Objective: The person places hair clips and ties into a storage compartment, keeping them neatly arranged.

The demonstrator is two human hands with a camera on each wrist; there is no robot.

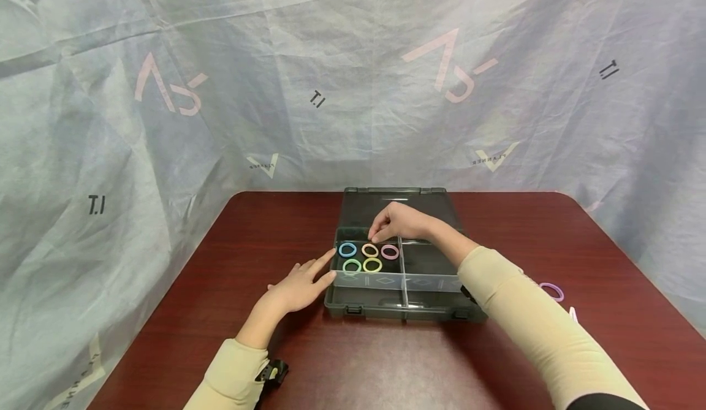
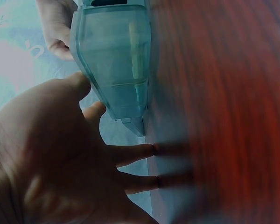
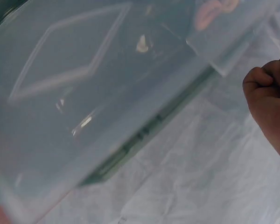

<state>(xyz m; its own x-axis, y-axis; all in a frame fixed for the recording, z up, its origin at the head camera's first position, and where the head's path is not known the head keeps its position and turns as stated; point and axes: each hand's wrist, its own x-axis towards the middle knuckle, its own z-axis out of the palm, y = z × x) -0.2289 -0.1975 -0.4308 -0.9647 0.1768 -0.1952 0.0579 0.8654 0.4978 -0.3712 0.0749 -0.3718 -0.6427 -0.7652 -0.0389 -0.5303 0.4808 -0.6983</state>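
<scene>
A dark translucent divided box (image 1: 353, 312) stands on the table, its lid raised at the back. In its left back compartment lie a blue ring (image 1: 340, 250), a peach ring (image 1: 364, 255), a pink ring (image 1: 383, 253), a green ring (image 1: 344, 269) and a yellow ring (image 1: 366, 268). My left hand (image 1: 295, 288) has its fingers spread, with thumb and forefinger at the box's left wall (image 2: 114, 60). Over that compartment, my right hand (image 1: 398, 221) has curled fingers with the tips close to the peach ring. Whether the fingertips hold something is hidden.
Right of the box, a purple ring (image 1: 559, 292) and a small pale piece (image 1: 573, 315) lie on the red-brown table (image 1: 220, 287), partly behind my right sleeve. A translucent strip (image 1: 380, 279) with diamond marks crosses the box. Grey printed cloth (image 1: 353, 91) hangs behind.
</scene>
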